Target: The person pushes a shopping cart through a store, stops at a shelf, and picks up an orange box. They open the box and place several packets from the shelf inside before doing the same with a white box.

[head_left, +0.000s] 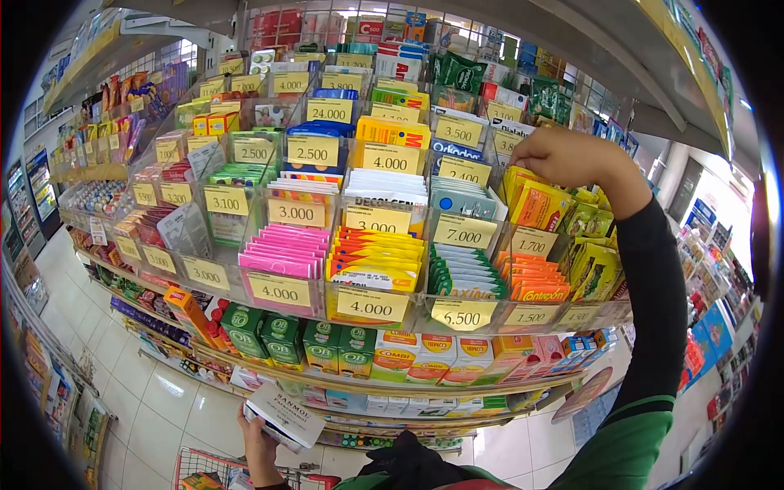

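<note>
Low in the view, my left hand (259, 447) is closed around a white box (286, 416) labelled Sanmol Paracetamol, which is tilted. My right hand (563, 155) reaches over the right side of the display rack, fingers curled down at the top edge of some yellow sachets (535, 202). These sit in the compartment above a 1.700 price tag (535, 242). Whether the fingertips pinch a sachet is hidden. Orange Contrexyn sachets (531, 276) fill the compartment in front, and yellow-green sachets (594, 269) stand to its right.
Clear plastic dividers split the stepped rack, with pink sachets (284, 255) and green sachets (464, 273) along its front. Boxes (398, 355) line the shelf below. A red shopping basket (184, 474) with goods is at the lower left. An upper shelf edge (694, 73) overhangs at right.
</note>
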### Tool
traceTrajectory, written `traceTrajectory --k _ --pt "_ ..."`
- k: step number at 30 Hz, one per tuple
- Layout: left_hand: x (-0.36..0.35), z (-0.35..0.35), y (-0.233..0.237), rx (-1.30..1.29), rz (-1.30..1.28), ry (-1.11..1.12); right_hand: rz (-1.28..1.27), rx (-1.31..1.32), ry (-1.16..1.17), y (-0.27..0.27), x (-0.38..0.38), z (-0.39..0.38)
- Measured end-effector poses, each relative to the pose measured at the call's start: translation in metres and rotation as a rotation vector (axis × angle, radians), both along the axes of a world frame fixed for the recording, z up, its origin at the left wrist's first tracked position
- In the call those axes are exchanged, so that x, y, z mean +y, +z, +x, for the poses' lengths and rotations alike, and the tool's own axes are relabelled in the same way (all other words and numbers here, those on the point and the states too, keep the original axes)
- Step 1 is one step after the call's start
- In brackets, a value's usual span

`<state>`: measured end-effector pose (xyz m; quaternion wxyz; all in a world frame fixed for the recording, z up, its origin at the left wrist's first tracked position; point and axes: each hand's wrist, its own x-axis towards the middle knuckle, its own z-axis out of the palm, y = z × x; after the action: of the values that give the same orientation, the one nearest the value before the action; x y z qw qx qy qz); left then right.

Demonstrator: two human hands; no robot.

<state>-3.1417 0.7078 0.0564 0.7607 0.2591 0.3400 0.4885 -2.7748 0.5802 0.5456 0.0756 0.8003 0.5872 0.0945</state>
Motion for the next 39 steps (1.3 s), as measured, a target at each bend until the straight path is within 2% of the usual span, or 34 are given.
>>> traceTrajectory --k 2,4,5,8,10,14,17,19,22,24,25,27,28,29,31,32,33,35,37,38,39 --pt "0.000 0.000 -0.001 0.016 -0.008 -0.018 0.061 0.069 0.047 -0.003 -0.006 0.006" --pt "-0.001 0.001 0.002 0.009 0.005 -0.006 0.251 -0.043 0.253 -0.010 -0.007 0.017" --pt "-0.002 0.001 0.002 0.009 0.015 0.002 0.250 -0.043 0.252 -0.012 -0.005 0.021" --pt "-0.002 -0.001 0.002 0.018 0.012 -0.010 0.273 0.020 0.169 -0.012 0.001 0.022" --pt "-0.001 -0.001 0.001 0.022 0.013 -0.014 0.195 0.091 0.073 -0.008 0.004 0.021" --pt "-0.005 -0.002 0.003 0.029 0.009 -0.025 0.093 0.083 0.043 -0.004 0.006 0.025" --pt "-0.008 -0.005 -0.003 0.015 0.009 -0.014 0.069 0.229 0.063 -0.001 0.001 0.020" --pt "-0.010 -0.009 -0.003 0.001 0.014 -0.010 0.157 0.422 -0.029 -0.002 -0.003 0.020" --pt "-0.015 -0.009 0.003 -0.010 0.011 0.021 0.267 0.461 -0.082 0.000 -0.004 0.006" --pt "-0.016 -0.009 0.010 -0.139 0.063 0.074 0.224 0.525 -0.089 0.003 -0.002 0.016" --pt "-0.015 -0.010 0.015 -0.189 0.143 0.017 0.225 0.497 -0.052 0.003 -0.003 0.017" --pt "-0.013 -0.007 0.013 -0.290 0.209 0.044 0.202 0.416 -0.011 0.001 -0.008 0.009" --pt "-0.012 -0.005 0.011 -0.241 0.204 0.091 0.211 0.258 0.056 0.000 -0.014 0.002" --pt "-0.020 -0.003 0.028 -0.250 0.180 0.089 0.217 0.109 0.142 -0.004 -0.018 -0.001" --pt "-0.028 0.001 0.027 -0.313 0.148 0.182 0.515 0.184 0.036 -0.018 -0.021 -0.011" --pt "-0.037 0.003 0.033 -0.283 0.145 0.236 0.555 -0.012 0.233 -0.018 -0.018 -0.008" --pt "-0.051 0.009 0.058 -0.256 0.126 0.279 0.619 -0.219 0.417 -0.017 -0.019 0.000" --pt "-0.060 0.018 0.058 -0.262 0.190 0.338 0.618 -0.525 0.868 -0.032 -0.029 -0.068" --pt "-0.074 0.028 0.065 -0.242 0.202 0.352 0.500 -0.154 0.682 -0.085 -0.056 -0.119" --pt "-0.081 0.032 0.066 -0.229 0.210 0.363 0.478 0.022 0.719 -0.119 -0.061 -0.150" --pt "-0.088 0.036 0.069 -0.215 0.218 0.371 0.346 -0.130 0.769 -0.144 -0.070 -0.172"
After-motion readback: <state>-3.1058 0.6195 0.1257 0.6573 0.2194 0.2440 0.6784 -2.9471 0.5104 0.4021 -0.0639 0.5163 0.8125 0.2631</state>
